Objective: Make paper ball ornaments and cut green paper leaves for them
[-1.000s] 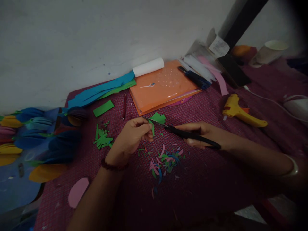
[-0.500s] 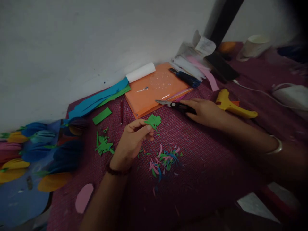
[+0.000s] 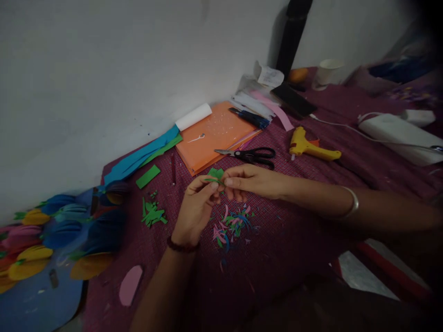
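Between finger and thumb, my left hand (image 3: 198,203) pinches small cut green foam or paper pieces (image 3: 215,174). My right hand (image 3: 251,181) has come up against it, its fingertips closed on the right edge of the same green pieces. Just beyond the hands, black-handled scissors (image 3: 254,156) lie with their blades resting on the orange folder (image 3: 207,143). Below the hands is a heap of pink, green and blue scraps (image 3: 230,226). A pile of green cut bits (image 3: 152,213) lies to the left, near a green rectangle (image 3: 148,176).
A yellow glue gun (image 3: 311,146) lies at right, near a white corded box (image 3: 401,138) and a phone (image 3: 292,99). A dark red pencil (image 3: 173,169), blue strips (image 3: 141,154) and a blue-handled cutter (image 3: 249,117) lie further back. Colourful layered shapes (image 3: 65,230) sit at left.
My right hand has let go of the scissors, which now lie by the orange folder. It has moved left to the green pieces in my left hand. The view has shifted slightly.
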{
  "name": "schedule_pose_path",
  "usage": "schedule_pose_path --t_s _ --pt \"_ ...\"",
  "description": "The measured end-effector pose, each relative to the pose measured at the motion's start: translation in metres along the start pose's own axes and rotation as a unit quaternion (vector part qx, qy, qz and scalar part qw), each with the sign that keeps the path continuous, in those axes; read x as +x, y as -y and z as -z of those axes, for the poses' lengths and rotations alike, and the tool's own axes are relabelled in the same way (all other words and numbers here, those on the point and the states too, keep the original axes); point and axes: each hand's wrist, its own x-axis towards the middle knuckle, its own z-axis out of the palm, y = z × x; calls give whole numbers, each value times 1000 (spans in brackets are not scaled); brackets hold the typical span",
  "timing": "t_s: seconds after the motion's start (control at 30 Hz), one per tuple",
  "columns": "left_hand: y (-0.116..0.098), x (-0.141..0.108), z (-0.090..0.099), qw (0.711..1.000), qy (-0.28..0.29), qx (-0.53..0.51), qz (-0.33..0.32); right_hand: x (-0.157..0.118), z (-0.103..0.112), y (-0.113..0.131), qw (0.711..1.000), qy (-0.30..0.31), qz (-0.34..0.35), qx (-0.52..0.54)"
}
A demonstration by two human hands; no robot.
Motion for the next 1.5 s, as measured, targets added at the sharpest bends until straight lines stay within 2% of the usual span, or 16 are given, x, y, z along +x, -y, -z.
schedule_pose_path --t_s 0.13,0.27,0.53,0.67,0.77,0.93,1.13,1.5 --pt "-1 -2 -1 1000 4 -9 2 7 -4 -5 999 -16 6 49" --pt "0 -1 -1 1000 12 -14 -4 7 -6 -7 999 -40 6 36" --pt "5 2 4 998 42 -35 -25 8 -1 -10 991 -88 31 -100" --pt "6 2 3 999 30 -36 -24 9 1 -11 963 -126 97 -218" --pt "7 3 3 999 20 -27 -16 9 1 -12 950 -129 122 -256" --pt "9 4 3 999 23 -29 -19 8 0 -12 959 -125 106 -230" --pt "10 5 4 999 20 -22 -27 7 1 -13 987 -94 36 -127" --pt "8 7 2 999 -25 -35 6 11 0 -15 995 -86 -23 -47"
